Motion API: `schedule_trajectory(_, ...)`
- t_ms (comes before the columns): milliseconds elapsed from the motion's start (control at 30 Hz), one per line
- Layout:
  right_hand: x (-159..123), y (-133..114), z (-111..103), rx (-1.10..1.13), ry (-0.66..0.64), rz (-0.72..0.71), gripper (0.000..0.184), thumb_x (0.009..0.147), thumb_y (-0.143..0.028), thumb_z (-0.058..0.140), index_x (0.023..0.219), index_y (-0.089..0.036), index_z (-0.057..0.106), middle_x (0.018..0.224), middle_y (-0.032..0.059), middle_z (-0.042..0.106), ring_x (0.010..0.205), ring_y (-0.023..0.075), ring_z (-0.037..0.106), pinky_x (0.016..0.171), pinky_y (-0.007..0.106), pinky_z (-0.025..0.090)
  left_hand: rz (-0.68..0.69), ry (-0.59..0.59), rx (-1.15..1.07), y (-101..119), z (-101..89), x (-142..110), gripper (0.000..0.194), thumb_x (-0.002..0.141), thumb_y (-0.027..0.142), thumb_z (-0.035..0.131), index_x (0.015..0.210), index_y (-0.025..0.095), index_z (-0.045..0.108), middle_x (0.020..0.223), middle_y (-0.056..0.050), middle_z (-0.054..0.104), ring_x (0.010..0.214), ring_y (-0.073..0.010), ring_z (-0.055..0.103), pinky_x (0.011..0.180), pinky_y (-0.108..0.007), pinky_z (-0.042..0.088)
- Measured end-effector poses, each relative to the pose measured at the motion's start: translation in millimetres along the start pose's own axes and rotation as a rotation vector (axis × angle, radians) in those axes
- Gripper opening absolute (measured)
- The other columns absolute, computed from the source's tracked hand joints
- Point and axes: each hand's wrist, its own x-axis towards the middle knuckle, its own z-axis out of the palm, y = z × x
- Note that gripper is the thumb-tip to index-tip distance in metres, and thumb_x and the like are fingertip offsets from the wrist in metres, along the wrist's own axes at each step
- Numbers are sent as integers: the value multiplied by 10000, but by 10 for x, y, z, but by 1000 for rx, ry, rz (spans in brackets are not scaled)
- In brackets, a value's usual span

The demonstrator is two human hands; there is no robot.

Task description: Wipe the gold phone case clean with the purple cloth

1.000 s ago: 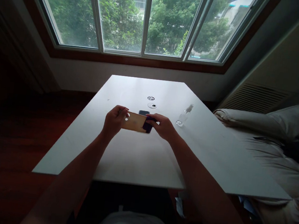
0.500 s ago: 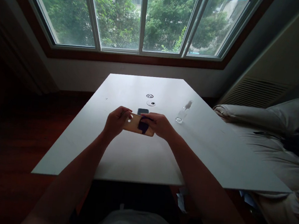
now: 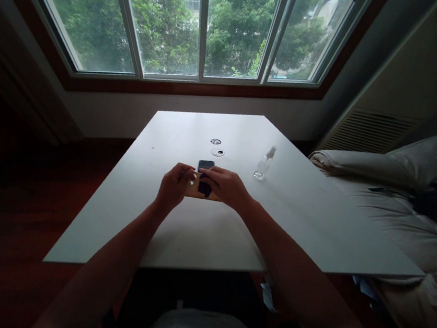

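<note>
My left hand [image 3: 174,186] grips the left end of a tan, flat phone-shaped object [image 3: 195,189] with a small round hole near that end, held just above the white table [image 3: 211,231]. My right hand [image 3: 227,187] presses a small dark cloth [image 3: 204,188] against the object's face, fingers curled over it. A dark phone [image 3: 204,165] lies on the table just behind both hands.
A small clear spray bottle [image 3: 262,165] stands to the right of the hands. Two round cable holes [image 3: 216,147] sit further back on the table. A bed with a pale quilt [image 3: 395,205] lies at the right. Windows [image 3: 195,24] fill the far wall.
The right hand has slid the dark cloth leftward across the tan object, from its right end toward the left hand. Both hands have drawn closer together.
</note>
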Motion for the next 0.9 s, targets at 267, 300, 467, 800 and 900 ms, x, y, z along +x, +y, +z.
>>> schedule_trajectory(267,15,106,6,-25,233,45,385,947,-296,683,1328,-245,665,1275,126,672,1201,306,623,1037,484,508,-14,79,26,0,44,-35,291,1007,477,526,1055,229,671,893,-20,744,826,-179,677,774,-290,516)
schedule_trajectory(300,19,90,14,-24,239,38,347,963,-298,661,1306,-246,675,1265,126,676,1192,303,625,1039,488,503,-23,101,12,4,52,-38,299,1011,486,517,1058,229,664,898,-22,744,835,-179,680,782,-290,519)
schedule_trajectory(467,10,38,78,-40,102,5,338,1008,-341,603,1322,-224,651,1147,110,721,1009,270,661,957,455,511,-38,132,-66,11,62,-52,313,1003,514,538,1068,224,633,865,-22,729,786,-167,670,758,-282,526)
schedule_trajectory(800,1,10,153,-81,93,18,229,1042,-267,518,1185,-230,693,1087,92,720,899,239,645,855,389,504,-40,-161,-9,-200,-107,44,420,957,591,587,920,187,697,775,-11,675,716,-156,614,645,-256,491)
schedule_trajectory(900,-1,7,205,-102,92,-31,244,1042,-247,510,1207,-216,687,1089,101,728,933,252,649,883,406,500,-117,-244,-94,-261,-141,54,523,918,679,588,919,170,706,748,-28,669,648,-157,606,562,-251,498)
